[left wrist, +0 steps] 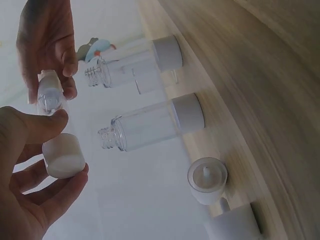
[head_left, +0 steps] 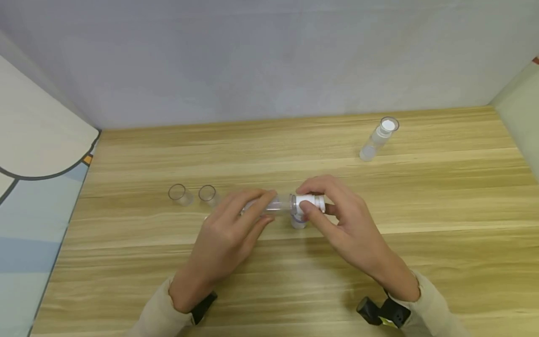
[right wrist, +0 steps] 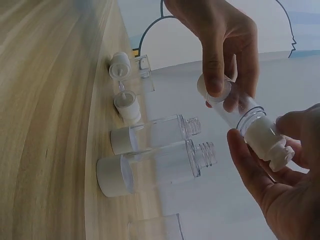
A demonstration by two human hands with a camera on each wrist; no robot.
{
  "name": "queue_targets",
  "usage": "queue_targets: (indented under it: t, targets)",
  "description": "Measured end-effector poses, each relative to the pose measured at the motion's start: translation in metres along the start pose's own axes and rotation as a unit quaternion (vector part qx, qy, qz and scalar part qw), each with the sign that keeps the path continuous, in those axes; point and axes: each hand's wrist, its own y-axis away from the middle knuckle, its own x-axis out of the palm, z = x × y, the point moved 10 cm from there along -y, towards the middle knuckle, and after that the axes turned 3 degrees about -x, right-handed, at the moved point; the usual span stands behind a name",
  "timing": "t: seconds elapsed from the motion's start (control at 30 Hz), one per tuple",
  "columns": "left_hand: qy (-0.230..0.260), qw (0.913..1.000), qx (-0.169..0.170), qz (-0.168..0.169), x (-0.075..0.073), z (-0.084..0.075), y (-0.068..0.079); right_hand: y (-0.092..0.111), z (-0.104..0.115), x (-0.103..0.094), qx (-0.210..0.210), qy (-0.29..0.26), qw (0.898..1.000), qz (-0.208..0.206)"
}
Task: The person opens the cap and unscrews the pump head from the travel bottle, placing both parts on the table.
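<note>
My left hand (head_left: 227, 231) grips a clear bottle (head_left: 284, 202) with a white base (left wrist: 65, 157), tilted well over above the table. The thumb and fingers wrap around the base end. At the bottle's neck, my right hand (head_left: 351, 229) holds a white pump head (right wrist: 262, 137) between thumb and fingers. The pump's collar meets the bottle's shoulder, so the neck thread is hidden. Below the hands in the left wrist view, two more clear bottles, one nearer (left wrist: 147, 127) and one farther (left wrist: 125, 72), stand on white bases with bare threaded necks.
Two clear cylindrical covers, one left (head_left: 180, 194) and one right (head_left: 208, 194), stand left of my hands. A bottle with a white top inside a clear cover (head_left: 379, 138) stands at the back right. Loose white pump heads (right wrist: 127, 106) stand on the wooden table (head_left: 139, 154).
</note>
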Motion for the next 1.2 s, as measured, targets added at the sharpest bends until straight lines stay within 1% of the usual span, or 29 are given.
queue_targets:
  t: [0.1, 0.33, 0.43, 0.5, 0.53, 0.6, 0.7, 0.8, 0.87, 0.93, 1.03, 1.1, 1.2]
  targets:
    - [-0.009, 0.9999, 0.006, -0.003, 0.0, -0.002, 0.0, 0.0, 0.003, 0.001, -0.011, 0.005, 1.0, 0.007]
    - [-0.014, 0.9999, -0.001, 0.003, 0.001, 0.0, 0.0, 0.001, 0.011, 0.002, -0.049, 0.047, 0.997, 0.022]
    - [-0.01, 0.9999, -0.003, -0.001, 0.001, 0.001, 0.0, 0.001, 0.013, 0.002, -0.061, 0.046, 0.997, 0.024]
    - [-0.007, 1.0, -0.004, -0.004, 0.001, 0.002, 0.0, 0.001, 0.013, 0.002, -0.06, 0.042, 0.997, 0.026]
    - [-0.005, 1.0, -0.005, -0.007, 0.0, 0.002, 0.0, 0.001, 0.011, 0.002, -0.055, 0.039, 0.997, 0.026]
    - [-0.003, 0.9999, -0.006, -0.009, 0.0, 0.002, 0.0, 0.002, 0.006, 0.0, -0.03, 0.038, 0.999, 0.024]
    - [0.0, 0.9999, -0.008, -0.011, -0.001, 0.002, 0.0, 0.003, -0.004, 0.0, 0.021, 0.017, 0.999, 0.027]
    - [0.0, 0.9999, -0.007, -0.012, -0.001, 0.002, 0.0, 0.005, -0.014, 0.002, 0.068, -0.012, 0.997, 0.035]
    - [-0.001, 0.9999, -0.004, -0.013, -0.001, 0.001, 0.0, 0.005, -0.016, 0.004, 0.085, -0.027, 0.995, 0.04]
    - [-0.001, 0.9999, -0.002, -0.013, -0.001, 0.001, 0.0, 0.006, -0.017, 0.005, 0.09, -0.037, 0.994, 0.041]
    - [0.0, 0.9999, -0.002, -0.013, -0.002, 0.002, 0.0, 0.005, -0.014, 0.005, 0.072, -0.041, 0.996, 0.04]
    - [0.002, 0.9999, -0.005, -0.012, -0.002, 0.003, 0.0, 0.004, -0.01, 0.005, 0.049, -0.037, 0.997, 0.039]
    - [0.002, 0.9999, -0.007, -0.011, -0.002, 0.003, 0.001, 0.004, -0.004, 0.004, 0.012, -0.016, 0.999, 0.035]
